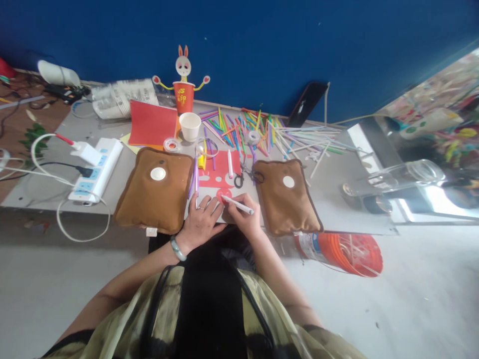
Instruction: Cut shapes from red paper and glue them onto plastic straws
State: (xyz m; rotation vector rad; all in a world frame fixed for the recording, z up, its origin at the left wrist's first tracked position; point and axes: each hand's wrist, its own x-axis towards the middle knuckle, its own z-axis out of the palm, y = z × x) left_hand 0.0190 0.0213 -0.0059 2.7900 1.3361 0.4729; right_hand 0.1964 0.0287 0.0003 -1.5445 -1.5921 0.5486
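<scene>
Just below the middle of the frame I've got the right hand (244,215) pinching a slim white marker pen (241,205) between thumb and fingers, tip pointing at a small rounded piece of red paper (226,191); from my end I can't tell if the tip is pressing down or just above it; the left hand (202,220) lies palm down just left of that, fingers slightly spread, thumb sticking out to the right, pale green bangle (178,248) on the wrist; can't tell if its fingertips touch the red piece. Right above I'm seeing a flat red paper sheet (219,160) with bits cut away low down, a second white marker (230,165) on it and black-handled scissors (238,180) beside it; one plump brown fabric pouch (151,197) sits left of the hands, another brown pouch (286,202) right; higher up, a messy pile of thin coloured sticks (239,130), a plain white paper cup (190,127), plus a red paper cup topped with a bunny head (183,97); white power strip (98,172) at left, orange bucket (337,252) lower right.
</scene>
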